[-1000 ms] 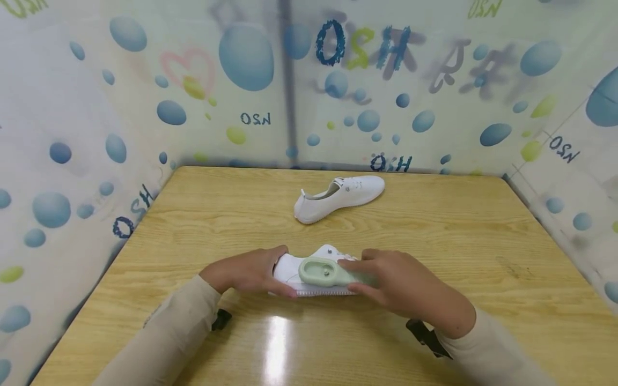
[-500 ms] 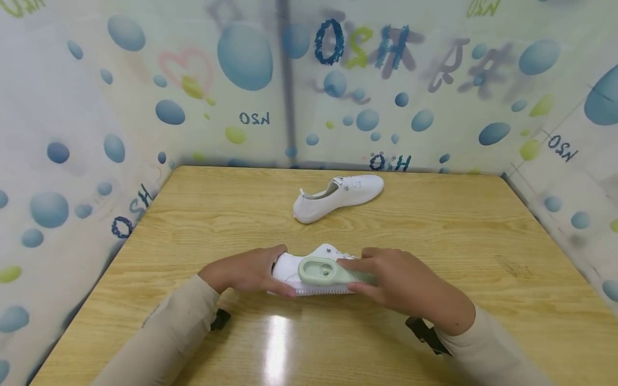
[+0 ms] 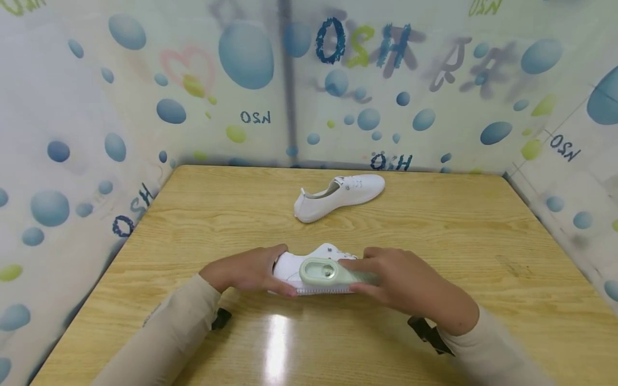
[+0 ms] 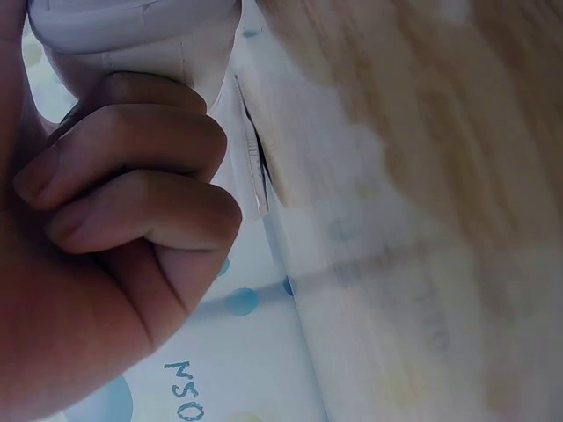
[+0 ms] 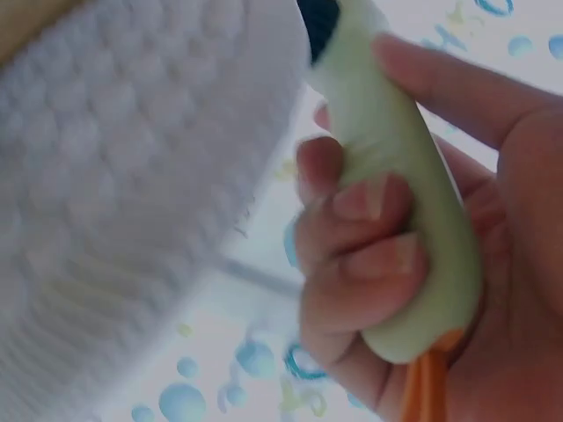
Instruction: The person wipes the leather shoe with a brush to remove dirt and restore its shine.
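Note:
My left hand (image 3: pixel 251 271) grips the heel end of a white lace-up shoe (image 3: pixel 288 268), its thumb along the sole edge. The shoe is tipped so that its side faces up. In the left wrist view, curled fingers (image 4: pixel 167 141) lie under the shoe's heel (image 4: pixel 141 53). My right hand (image 3: pixel 405 281) grips the handle of a pale green brush (image 3: pixel 318 272), its oval head lying over the shoe's side. In the right wrist view, dark bristles (image 5: pixel 321 26) meet the shoe near its textured white sole (image 5: pixel 132 158). The shoe's toe is hidden behind my right hand in the head view.
A matching white shoe (image 3: pixel 338 201) stands farther back on the wooden table (image 3: pixel 217 209). An orange piece (image 5: pixel 427 387) hangs from the brush's handle end. Walls with printed blue and green spots (image 3: pixel 246 53) close off the table's back and both sides.

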A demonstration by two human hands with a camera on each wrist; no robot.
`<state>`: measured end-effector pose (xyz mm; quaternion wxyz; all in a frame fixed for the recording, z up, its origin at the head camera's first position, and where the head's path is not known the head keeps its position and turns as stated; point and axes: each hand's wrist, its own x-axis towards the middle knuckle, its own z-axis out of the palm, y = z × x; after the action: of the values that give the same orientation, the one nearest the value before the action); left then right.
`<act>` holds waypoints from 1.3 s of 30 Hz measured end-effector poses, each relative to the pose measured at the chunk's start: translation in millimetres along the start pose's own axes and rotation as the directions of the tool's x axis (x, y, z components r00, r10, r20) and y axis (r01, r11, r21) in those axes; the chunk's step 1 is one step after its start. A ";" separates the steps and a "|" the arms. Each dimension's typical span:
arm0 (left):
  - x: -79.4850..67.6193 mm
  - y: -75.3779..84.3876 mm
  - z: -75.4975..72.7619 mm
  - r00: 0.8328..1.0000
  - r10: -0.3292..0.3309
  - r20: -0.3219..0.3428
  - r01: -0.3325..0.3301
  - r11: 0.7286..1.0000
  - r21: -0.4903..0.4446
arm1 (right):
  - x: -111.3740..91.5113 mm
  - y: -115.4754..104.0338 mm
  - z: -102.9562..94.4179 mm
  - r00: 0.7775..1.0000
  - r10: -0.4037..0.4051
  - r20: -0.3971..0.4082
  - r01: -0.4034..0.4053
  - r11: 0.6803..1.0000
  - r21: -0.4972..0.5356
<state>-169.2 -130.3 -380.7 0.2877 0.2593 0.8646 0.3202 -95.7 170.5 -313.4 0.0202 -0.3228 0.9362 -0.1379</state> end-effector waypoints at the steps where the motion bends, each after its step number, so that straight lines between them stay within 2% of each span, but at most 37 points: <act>1: 0.0 0.4 -0.3 1.000 -0.008 0.000 0.008 1.000 0.005 | -1.0 0.7 -2.6 1.000 0.017 0.014 -0.017 1.000 0.006; 4: 0.3 0.7 -0.4 1.000 -0.014 0.004 0.014 1.000 0.002 | -1.7 1.8 -1.8 1.000 0.023 0.002 -0.023 1.000 0.020; 10: 0.5 -0.1 -0.4 1.000 0.023 0.004 -0.023 0.999 -0.022 | 5.3 -1.4 15.4 0.989 -0.092 -0.116 0.091 0.996 -0.012; 12: 0.5 -0.5 -0.6 1.000 0.027 0.002 -0.027 0.999 -0.025 | 5.7 -1.5 15.3 0.990 -0.090 -0.112 0.089 0.996 -0.018; 19: 0.5 -1.0 -0.7 1.000 0.001 0.006 -0.001 1.000 -0.009 | -0.6 3.8 -1.7 1.000 0.022 0.005 -0.022 0.999 0.030; 21: 0.6 -1.1 -0.7 1.000 0.001 0.006 -0.001 1.000 -0.011 | -0.1 3.7 0.0 1.000 0.015 -0.005 -0.015 0.999 0.030; 26: 0.3 -2.6 -0.1 1.000 0.029 0.003 -0.029 0.999 -0.031 | 6.0 -0.9 14.5 0.992 -0.076 -0.097 0.078 0.997 0.008; 28: 0.3 -3.3 0.2 0.999 0.032 0.003 -0.032 0.999 -0.040 | 7.0 -2.0 16.2 0.990 -0.093 -0.109 0.094 0.996 0.000; 31: 0.3 -3.1 -0.1 1.000 0.014 0.004 -0.014 0.999 -0.038 | 5.3 -0.4 10.0 0.996 -0.058 -0.065 0.059 0.998 0.009; 35: 0.1 -1.7 -1.0 1.000 -0.011 0.004 0.011 1.000 -0.004 | -0.8 5.4 -6.1 0.999 0.029 0.034 -0.030 0.999 0.029; 39: 0.1 -0.3 -2.2 1.000 -0.020 0.004 0.019 1.000 0.019 | -4.4 8.8 -12.9 0.997 0.055 0.061 -0.058 0.997 0.042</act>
<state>-170.8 -131.3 -379.6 0.2903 0.2543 0.8694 0.3086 -99.1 182.9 -303.6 0.0591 -0.2996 0.9406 -0.1481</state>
